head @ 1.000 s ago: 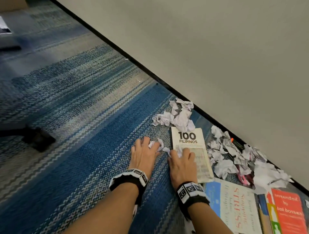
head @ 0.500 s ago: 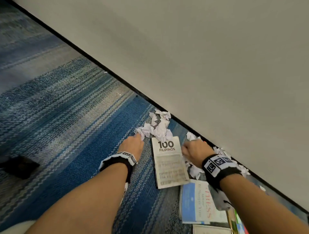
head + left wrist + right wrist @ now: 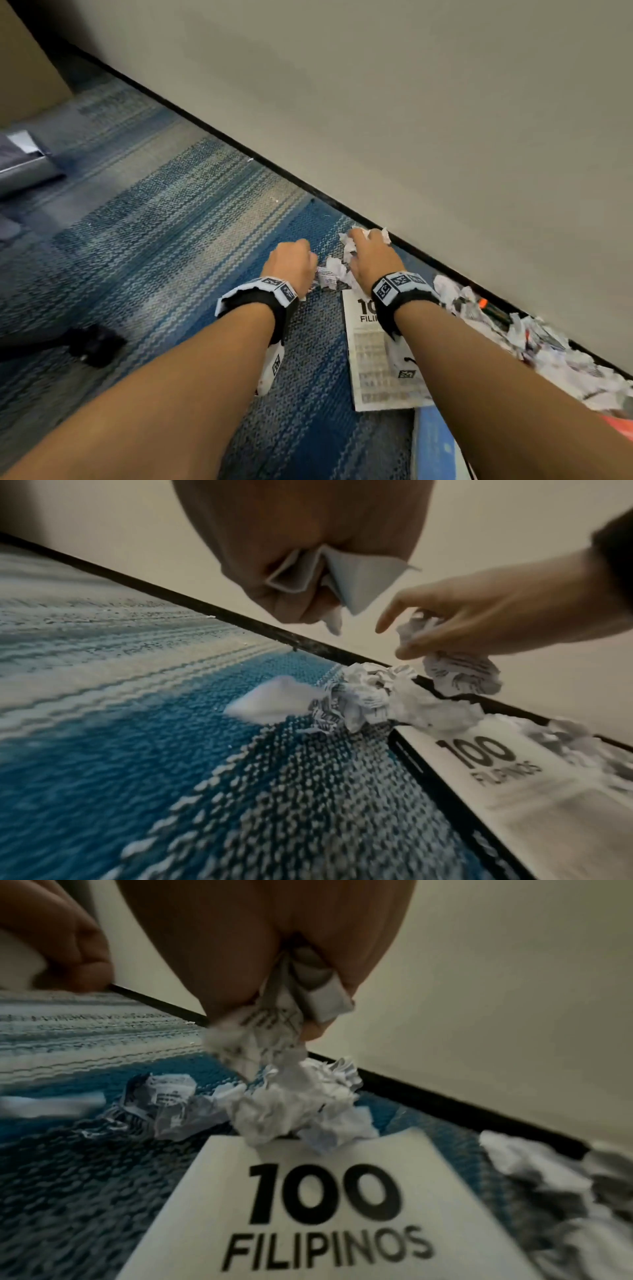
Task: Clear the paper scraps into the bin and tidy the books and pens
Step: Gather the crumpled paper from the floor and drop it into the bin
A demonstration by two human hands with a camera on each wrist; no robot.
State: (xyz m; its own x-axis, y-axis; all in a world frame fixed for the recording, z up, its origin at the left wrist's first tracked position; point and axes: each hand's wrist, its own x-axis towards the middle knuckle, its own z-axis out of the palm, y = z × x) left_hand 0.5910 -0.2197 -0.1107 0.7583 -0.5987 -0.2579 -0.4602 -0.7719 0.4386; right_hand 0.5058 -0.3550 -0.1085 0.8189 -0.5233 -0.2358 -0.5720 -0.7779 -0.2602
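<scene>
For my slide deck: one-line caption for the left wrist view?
Left hand grips a paper scrap above crumpled scraps beside the 100 Filipinos book.

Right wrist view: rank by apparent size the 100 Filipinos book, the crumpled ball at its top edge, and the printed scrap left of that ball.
1. Book, nearest the camera, so inflated.
2. Ball.
3. Printed scrap.

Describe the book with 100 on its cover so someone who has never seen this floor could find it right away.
Follow the black baseboard to the crumpled paper scraps on the blue carpet. The white book lies flat just below them, under the right wrist. Its bold black "100 FILIPINOS" title marks it out.
</scene>
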